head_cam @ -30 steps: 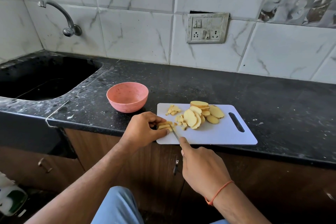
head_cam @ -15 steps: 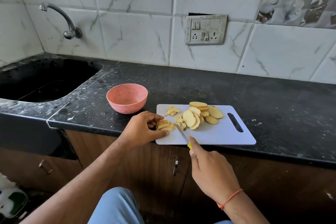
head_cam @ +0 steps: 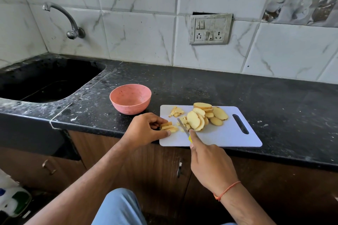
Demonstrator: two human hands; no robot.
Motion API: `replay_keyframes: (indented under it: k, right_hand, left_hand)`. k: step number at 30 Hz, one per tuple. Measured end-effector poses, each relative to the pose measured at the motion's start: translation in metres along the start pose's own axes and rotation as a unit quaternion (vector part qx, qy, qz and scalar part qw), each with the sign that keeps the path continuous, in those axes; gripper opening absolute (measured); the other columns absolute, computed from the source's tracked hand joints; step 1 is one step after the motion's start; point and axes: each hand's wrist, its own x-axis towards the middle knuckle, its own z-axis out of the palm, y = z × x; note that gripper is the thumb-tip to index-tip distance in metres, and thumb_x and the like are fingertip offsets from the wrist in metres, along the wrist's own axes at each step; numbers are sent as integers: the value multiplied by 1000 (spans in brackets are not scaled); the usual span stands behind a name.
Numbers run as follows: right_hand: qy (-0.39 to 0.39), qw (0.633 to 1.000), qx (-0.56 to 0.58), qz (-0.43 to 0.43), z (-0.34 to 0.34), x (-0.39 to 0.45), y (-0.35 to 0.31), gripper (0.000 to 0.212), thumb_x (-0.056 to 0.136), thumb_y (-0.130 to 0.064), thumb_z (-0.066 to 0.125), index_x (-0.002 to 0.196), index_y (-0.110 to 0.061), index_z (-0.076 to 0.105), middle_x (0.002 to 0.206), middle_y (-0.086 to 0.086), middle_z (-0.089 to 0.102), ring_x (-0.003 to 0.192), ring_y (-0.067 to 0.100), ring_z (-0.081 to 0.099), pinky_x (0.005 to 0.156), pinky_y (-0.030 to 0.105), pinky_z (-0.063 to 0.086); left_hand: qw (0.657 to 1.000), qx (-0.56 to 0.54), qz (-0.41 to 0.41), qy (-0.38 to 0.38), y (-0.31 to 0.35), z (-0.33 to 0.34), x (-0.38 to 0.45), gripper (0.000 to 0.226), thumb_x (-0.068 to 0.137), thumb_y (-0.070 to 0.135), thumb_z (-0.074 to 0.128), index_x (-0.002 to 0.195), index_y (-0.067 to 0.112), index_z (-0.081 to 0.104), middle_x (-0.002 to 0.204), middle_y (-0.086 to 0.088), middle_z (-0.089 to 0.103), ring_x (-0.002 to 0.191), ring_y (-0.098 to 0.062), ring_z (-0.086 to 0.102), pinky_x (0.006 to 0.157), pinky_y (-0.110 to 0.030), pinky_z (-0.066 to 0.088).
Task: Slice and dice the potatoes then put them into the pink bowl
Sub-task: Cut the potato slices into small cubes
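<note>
A white cutting board [head_cam: 223, 136] lies on the black counter. On it sits a pile of round potato slices [head_cam: 204, 117], a small heap of diced pieces [head_cam: 176, 111] near the far left corner, and a stack of cut strips [head_cam: 169, 126]. My left hand [head_cam: 146, 129] holds those strips at the board's left edge, fingers curled round them. My right hand [head_cam: 210, 162] grips a yellow-handled knife [head_cam: 183, 127], its blade resting between the strips and the slices. The pink bowl [head_cam: 130, 98] stands empty just left of the board.
A black sink [head_cam: 45, 80] with a wall tap [head_cam: 64, 18] lies to the far left. A switch plate [head_cam: 210, 29] is on the tiled wall. Wooden cabinet doors [head_cam: 164, 170] run below the counter edge.
The right hand drew back and to the right, shifting the knife blade away from the strips toward the sliced pile. The left hand kept hold of the strips.
</note>
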Motion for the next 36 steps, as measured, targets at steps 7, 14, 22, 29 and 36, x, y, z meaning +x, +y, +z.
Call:
replay_keyframes:
  k: [7,14,22,29,36]
  right_hand:
    - [-8,1000,-18,10,6,-1,4,56,111,-41,32,164,-33,19,72,-11,52,66,7,56,53,23,43]
    - [-5,1000,-15,2,6,-2,4,55,111,-41,33,164,-34,19,70,-10,54,63,8,57,54,25,50]
    - [-9,1000,-2,-7,5,-7,-6,56,111,-42,32,164,-34,17,69,-10,52,62,8,54,50,22,38]
    - [3,1000,4,6,2,4,-3,56,111,-39,34,164,-34,19,67,-10,54,58,10,55,47,23,40]
    - [4,1000,11,-11,5,9,-17,56,111,-39,35,164,-33,20,68,-11,52,58,9,53,45,21,32]
  left_hand:
    - [1000,-14,4,5,2,0,-3,40,75,39,96,112,32,81,104,19,76,98,1,71,87,-24,62]
    - [1000,-26,-5,-2,3,0,-3,44,72,42,96,112,32,81,104,21,77,99,0,72,89,-26,62]
    - [1000,-20,-3,-2,3,0,-4,45,72,44,95,114,32,81,106,22,76,101,3,71,91,-24,62]
    - [1000,-23,-9,0,4,1,-4,51,68,49,95,114,31,81,107,23,77,101,4,71,90,-23,62]
    - [1000,-18,-7,10,3,4,-4,45,69,50,94,110,36,82,106,22,75,100,3,69,89,-26,62]
